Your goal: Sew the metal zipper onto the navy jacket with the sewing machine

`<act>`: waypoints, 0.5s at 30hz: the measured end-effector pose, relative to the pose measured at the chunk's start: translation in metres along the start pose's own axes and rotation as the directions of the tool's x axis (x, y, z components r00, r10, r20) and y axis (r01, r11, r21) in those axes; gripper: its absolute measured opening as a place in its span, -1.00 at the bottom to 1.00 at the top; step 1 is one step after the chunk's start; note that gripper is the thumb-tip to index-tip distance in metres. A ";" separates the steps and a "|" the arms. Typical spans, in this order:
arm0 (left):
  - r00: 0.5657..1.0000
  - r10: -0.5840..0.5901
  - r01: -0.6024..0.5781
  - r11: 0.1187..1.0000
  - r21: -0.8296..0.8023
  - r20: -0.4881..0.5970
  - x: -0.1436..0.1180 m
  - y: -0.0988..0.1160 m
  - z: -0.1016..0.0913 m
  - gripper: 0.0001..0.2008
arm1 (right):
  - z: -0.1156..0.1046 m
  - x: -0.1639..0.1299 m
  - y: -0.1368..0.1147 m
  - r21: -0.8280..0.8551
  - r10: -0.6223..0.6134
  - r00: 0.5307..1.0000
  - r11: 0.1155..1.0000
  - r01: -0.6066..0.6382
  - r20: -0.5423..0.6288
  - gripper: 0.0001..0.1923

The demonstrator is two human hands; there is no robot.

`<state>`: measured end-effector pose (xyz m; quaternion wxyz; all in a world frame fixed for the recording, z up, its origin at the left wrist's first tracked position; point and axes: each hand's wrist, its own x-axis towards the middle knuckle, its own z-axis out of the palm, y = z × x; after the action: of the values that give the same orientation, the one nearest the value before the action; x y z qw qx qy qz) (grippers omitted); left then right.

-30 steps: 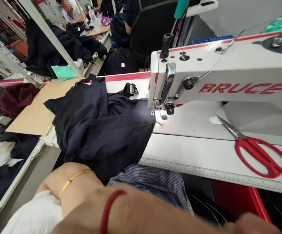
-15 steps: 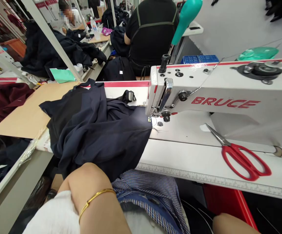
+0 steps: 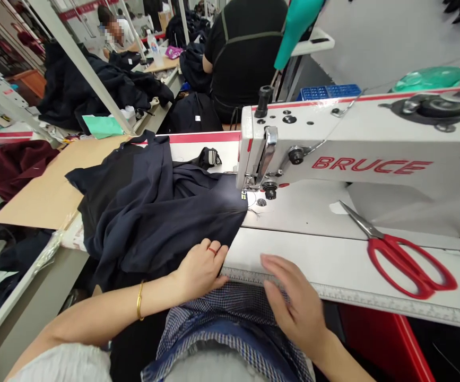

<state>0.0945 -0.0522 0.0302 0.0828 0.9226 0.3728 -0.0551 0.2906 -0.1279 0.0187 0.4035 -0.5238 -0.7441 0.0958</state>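
A dark navy garment [image 3: 158,212] lies heaped on the white sewing table [image 3: 317,249], its right edge under the needle of a white BRUCE sewing machine [image 3: 357,154]. My left hand [image 3: 200,268] rests on the garment's near edge at the table front, fingers curled over the cloth. My right hand [image 3: 293,302] hovers flat with fingers apart just before the ruler strip on the table's front edge, holding nothing. A checked cloth [image 3: 233,313] lies on my lap under both hands.
Red-handled scissors [image 3: 400,254] lie on the table at right. A brown cardboard sheet [image 3: 50,185] extends the table to the left. A person in black [image 3: 245,48] sits with back turned behind the machine. Dark garments pile at back left.
Both arms were raised close to the camera before; now both hands have come down to the table's front edge, the left onto the navy garment. The view has steadied.
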 end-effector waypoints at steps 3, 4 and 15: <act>0.993 -0.056 0.058 0.998 -0.014 0.100 0.002 -0.008 0.005 -0.81 | 0.032 0.005 0.018 -0.080 -0.019 0.996 0.996 0.026 0.086 -0.72; 0.991 -0.054 0.058 0.998 -0.035 0.120 0.002 -0.011 0.004 -0.82 | 0.038 0.006 0.021 -0.133 -0.026 0.991 0.990 0.043 0.132 -0.73; 0.982 -0.176 0.180 0.982 -0.053 0.072 0.008 -0.027 -0.008 -0.84 | 0.043 0.039 0.028 -0.283 -0.041 0.927 0.947 0.155 0.372 -0.71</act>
<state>0.0816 -0.0261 0.0333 0.1174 0.8804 0.4521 -0.0818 0.2746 -0.0700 -0.0056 0.1778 -0.5152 -0.8368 0.0530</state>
